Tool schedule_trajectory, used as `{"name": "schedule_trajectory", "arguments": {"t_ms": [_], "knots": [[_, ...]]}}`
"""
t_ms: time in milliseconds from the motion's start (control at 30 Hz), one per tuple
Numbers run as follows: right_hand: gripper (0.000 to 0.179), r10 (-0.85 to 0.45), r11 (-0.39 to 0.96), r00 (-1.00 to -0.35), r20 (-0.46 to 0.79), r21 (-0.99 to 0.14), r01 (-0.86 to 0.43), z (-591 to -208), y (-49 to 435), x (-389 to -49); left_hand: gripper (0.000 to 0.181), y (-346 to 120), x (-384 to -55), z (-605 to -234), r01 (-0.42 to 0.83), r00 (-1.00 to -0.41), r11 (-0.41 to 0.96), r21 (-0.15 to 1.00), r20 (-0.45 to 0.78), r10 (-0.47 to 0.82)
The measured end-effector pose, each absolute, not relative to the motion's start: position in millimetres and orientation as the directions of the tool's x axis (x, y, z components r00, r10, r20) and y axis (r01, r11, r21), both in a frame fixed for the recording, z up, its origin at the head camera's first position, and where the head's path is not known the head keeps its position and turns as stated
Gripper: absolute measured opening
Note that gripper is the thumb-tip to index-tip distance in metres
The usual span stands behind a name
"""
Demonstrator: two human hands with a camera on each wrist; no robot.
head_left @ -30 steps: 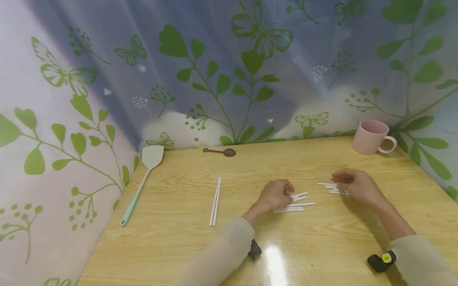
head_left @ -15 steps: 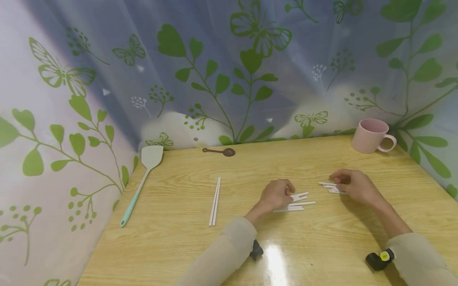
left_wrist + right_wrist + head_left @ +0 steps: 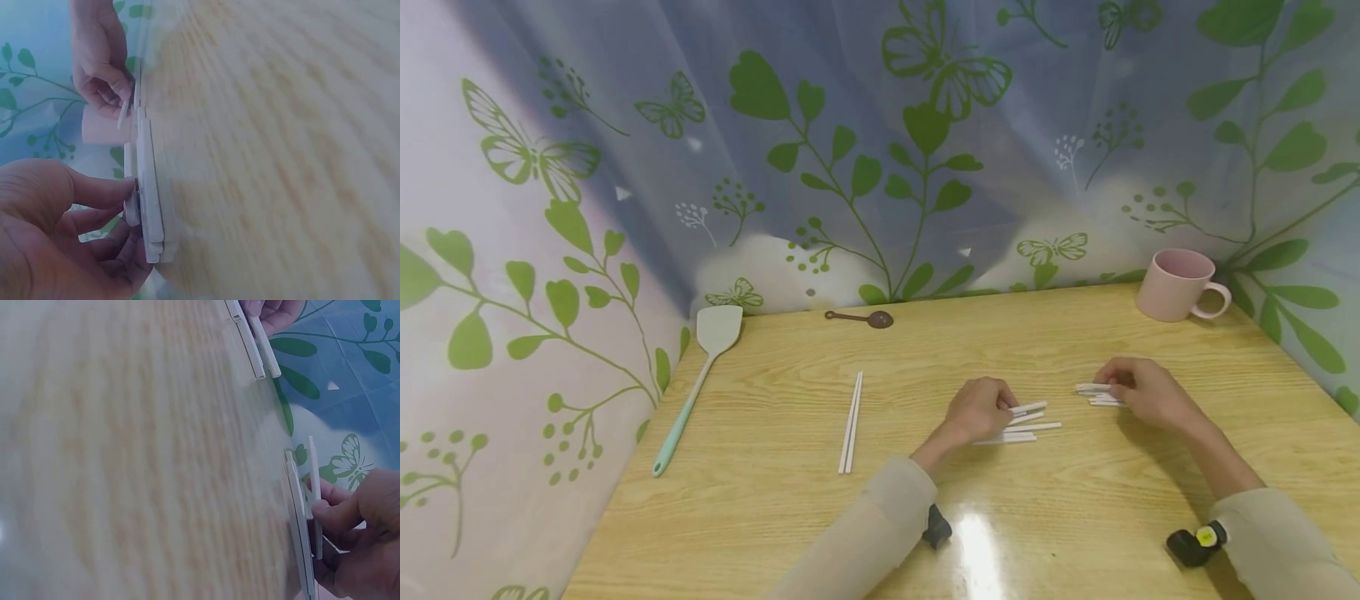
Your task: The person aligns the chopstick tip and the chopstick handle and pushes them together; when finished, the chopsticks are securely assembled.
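Two loose piles of thin white sticks lie on the wooden table. Over the nearer pile (image 3: 1021,437), my left hand (image 3: 979,408) pinches one white stick (image 3: 130,209) between thumb and fingers, close above the others. My right hand (image 3: 1153,392) is at the second pile (image 3: 1105,402), farther right, where it pinches another white stick (image 3: 315,487) by its middle. In the right wrist view that stick stands a little apart from the pile beneath. The right hand's fingers partly hide the right ends of its sticks in the head view.
Left of the hands, two longer white sticks (image 3: 850,425) lie side by side. A spatula (image 3: 700,387) with a green handle rests at the left edge. A brown measuring spoon (image 3: 880,319) lies at the back, and a pink mug (image 3: 1176,285) stands back right by the curtain (image 3: 850,233).
My right hand's fingers have closed on a stick and raised it slightly, shifting it a little right. The left hand has lifted its stick's end slightly, otherwise staying in place.
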State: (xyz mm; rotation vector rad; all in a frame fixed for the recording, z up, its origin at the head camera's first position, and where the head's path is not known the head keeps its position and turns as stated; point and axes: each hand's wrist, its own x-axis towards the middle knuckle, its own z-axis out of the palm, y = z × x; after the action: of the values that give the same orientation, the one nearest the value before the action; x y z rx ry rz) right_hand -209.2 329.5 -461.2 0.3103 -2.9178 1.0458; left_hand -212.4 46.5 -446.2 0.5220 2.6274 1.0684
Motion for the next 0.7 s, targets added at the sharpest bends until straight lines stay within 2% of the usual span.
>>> {"name": "schedule_trajectory", "arguments": {"t_ms": [200,433,700], "knots": [[0.013,-0.144,0.745,-0.978,0.151,-0.634,-0.208,-457.8,330.8,-210.1,0.016,42.8,-215.7,-441.6,0.235,-0.904,0.634,0.737,-0.075,0.421],[0.011,-0.114,0.705,-0.965,0.235,-0.665,-0.245,-441.3,320.8,-206.2,0.015,27.7,-220.8,-426.7,0.219,-0.896,0.531,0.819,-0.046,0.442],[0.013,-0.126,0.584,-0.949,0.289,-0.752,-0.307,-424.4,299.2,-207.7,0.015,7.4,-225.6,-410.3,0.173,-0.908,0.436,0.883,-0.028,0.418]]}}
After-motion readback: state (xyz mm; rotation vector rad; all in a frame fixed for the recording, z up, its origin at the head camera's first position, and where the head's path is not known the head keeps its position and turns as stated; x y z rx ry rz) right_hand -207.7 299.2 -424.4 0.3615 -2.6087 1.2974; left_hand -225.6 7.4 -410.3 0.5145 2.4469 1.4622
